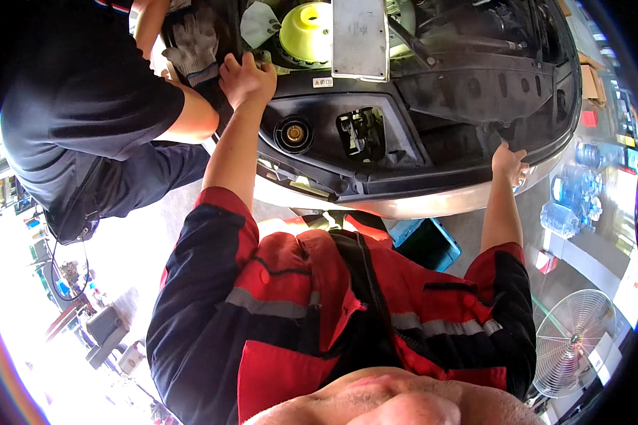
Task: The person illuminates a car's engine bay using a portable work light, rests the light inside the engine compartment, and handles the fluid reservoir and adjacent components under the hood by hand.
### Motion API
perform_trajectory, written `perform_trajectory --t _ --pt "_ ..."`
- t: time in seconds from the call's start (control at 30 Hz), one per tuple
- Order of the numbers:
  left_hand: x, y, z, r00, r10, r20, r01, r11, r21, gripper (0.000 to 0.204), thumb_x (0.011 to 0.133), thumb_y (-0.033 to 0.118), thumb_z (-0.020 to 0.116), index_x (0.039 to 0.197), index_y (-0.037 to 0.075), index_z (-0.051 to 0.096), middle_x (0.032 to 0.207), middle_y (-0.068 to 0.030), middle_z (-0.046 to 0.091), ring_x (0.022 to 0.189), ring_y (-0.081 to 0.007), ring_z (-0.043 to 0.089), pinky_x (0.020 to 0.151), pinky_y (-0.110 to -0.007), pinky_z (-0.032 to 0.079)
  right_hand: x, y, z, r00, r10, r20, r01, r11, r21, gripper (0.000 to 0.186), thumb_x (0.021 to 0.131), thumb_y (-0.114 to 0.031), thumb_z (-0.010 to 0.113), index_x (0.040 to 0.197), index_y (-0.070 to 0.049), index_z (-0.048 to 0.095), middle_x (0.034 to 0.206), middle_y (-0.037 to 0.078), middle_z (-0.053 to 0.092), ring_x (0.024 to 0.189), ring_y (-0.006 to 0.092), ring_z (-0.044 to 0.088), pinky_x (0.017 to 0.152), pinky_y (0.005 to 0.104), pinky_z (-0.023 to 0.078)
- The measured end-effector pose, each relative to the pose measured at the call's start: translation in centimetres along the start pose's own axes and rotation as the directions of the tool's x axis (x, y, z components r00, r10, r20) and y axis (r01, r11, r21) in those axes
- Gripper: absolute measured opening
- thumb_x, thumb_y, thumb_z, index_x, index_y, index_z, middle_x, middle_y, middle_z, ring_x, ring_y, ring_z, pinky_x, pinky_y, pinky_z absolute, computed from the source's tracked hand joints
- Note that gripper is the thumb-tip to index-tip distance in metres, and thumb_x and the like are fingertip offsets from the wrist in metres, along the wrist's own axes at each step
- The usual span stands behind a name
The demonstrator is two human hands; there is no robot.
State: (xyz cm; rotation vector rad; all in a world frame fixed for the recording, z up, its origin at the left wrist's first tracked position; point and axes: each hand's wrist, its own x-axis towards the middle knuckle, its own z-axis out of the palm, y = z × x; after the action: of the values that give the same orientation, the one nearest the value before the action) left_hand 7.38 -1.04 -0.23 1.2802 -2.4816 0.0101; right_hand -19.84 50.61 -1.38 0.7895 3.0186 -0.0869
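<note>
My left hand (pixel 247 82) reaches to the far left of the open engine bay, its fingers curled around something small that they mostly hide. It is just left of a bright yellow funnel (pixel 307 34). My right hand (pixel 509 164) is closed at the front right edge of the black plastic cover (pixel 468 88), with one fingertip against the plastic. What lies inside its curled fingers does not show. Between my hands, the front trim holds a round black opening with a brass-coloured centre (pixel 293 134) and a hood latch in a cut-out (pixel 361 134).
A co-worker in dark clothes (pixel 99 106) leans in at my left, close to my forearm. Grey work gloves (pixel 194 46) lie near there. A flat silver plate (pixel 360 39) stands beside the funnel. On the right are large water bottles (pixel 575 195) and a wire-caged fan (pixel 575 340).
</note>
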Motion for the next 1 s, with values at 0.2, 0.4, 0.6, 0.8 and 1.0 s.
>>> perform_trajectory --t 0.2,0.4,0.6,0.8,1.0 --pt "0.0 0.0 0.1 0.999 -0.029 0.027 0.028 1.000 0.010 0.043 0.087 0.042 0.063 0.117 0.011 0.067 0.147 -0.0194 0.044 0.134 -0.0391 0.041 0.109 -0.053 0.037 0.1 0.1 0.0 1.000 -0.002 0.003 0.002 1.000 -0.015 0.080 0.093 -0.056 0.050 0.158 -0.014 0.030 0.160 0.027 0.029 0.145 0.0530 0.029 0.114 0.0636 0.031" --pt "0.1 0.1 0.0 0.999 -0.026 0.047 0.025 0.999 0.029 0.047 0.087 0.043 0.062 0.123 0.013 0.065 0.149 -0.0193 0.043 0.137 -0.0388 0.039 0.111 -0.052 0.036 0.2 0.0 0.1 1.000 0.004 0.001 -0.004 1.000 -0.017 0.079 0.093 -0.056 0.051 0.157 -0.014 0.031 0.159 0.027 0.030 0.145 0.0525 0.029 0.113 0.0637 0.031" --pt "0.0 0.3 -0.4 0.999 -0.016 0.043 0.015 0.999 0.036 0.048 0.087 0.043 0.062 0.124 0.012 0.066 0.147 -0.0193 0.044 0.135 -0.0385 0.041 0.110 -0.052 0.037 0.1 0.0 -0.2 1.000 -0.001 0.005 0.001 1.000 -0.002 0.079 0.094 -0.056 0.049 0.159 -0.014 0.030 0.160 0.026 0.029 0.147 0.0506 0.027 0.115 0.0622 0.030" --pt "0.1 0.5 -0.6 0.997 -0.031 0.074 0.028 0.999 0.034 0.045 0.088 0.041 0.061 0.121 0.012 0.066 0.145 -0.0194 0.045 0.134 -0.0384 0.042 0.109 -0.052 0.038 -0.1 0.1 -0.3 1.000 0.006 0.020 -0.006 1.000 -0.006 0.078 0.095 -0.056 0.049 0.159 -0.014 0.030 0.161 0.026 0.029 0.148 0.0501 0.026 0.115 0.0620 0.030" --pt "-0.1 0.3 -0.4 0.999 -0.027 0.034 0.026 0.999 0.026 0.043 0.088 0.040 0.061 0.119 0.011 0.067 0.146 -0.0193 0.044 0.134 -0.0385 0.041 0.108 -0.052 0.038 -0.3 -0.2 -0.4 1.000 -0.002 0.008 0.002 1.000 0.001 0.079 0.094 -0.056 0.050 0.158 -0.014 0.030 0.160 0.026 0.030 0.146 0.0506 0.028 0.114 0.0630 0.030"
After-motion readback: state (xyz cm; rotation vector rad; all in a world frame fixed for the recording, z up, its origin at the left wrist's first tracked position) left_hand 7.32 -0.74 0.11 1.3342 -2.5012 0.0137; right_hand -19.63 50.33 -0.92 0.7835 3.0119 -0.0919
